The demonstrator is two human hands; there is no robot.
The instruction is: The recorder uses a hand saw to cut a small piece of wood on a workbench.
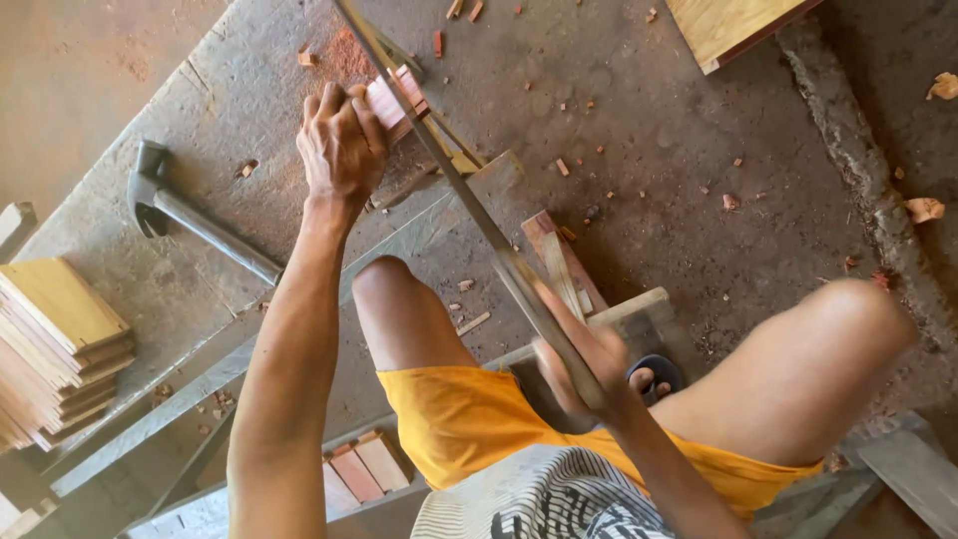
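Nearest the lens, at 6 o'clock, we saw our striped shirt hem [544,499] and yellow shorts [469,414]. Above them our right hand [584,374] was wrapped, fingers closed, round the handle of a handsaw [469,205], whose blade ran up toward 11 o'clock. Our left hand [342,145], at 11 o'clock, had its fingers [361,118] curled and pressed together over a small reddish wood block [396,100] on the workbench [249,90]. The block lay just beyond the fingertips, touching them, with the blade crossing it immediately at their 3 o'clock side. We could not tell how deep the blade sat in the block. Reddish sawdust [344,55] beyond the block and chips on the floor suggested, in our judgement, sawing under way; the block appeared not yet parted. A hammer [195,225] lay at 9 o'clock, stacked boards [55,339] beyond it.
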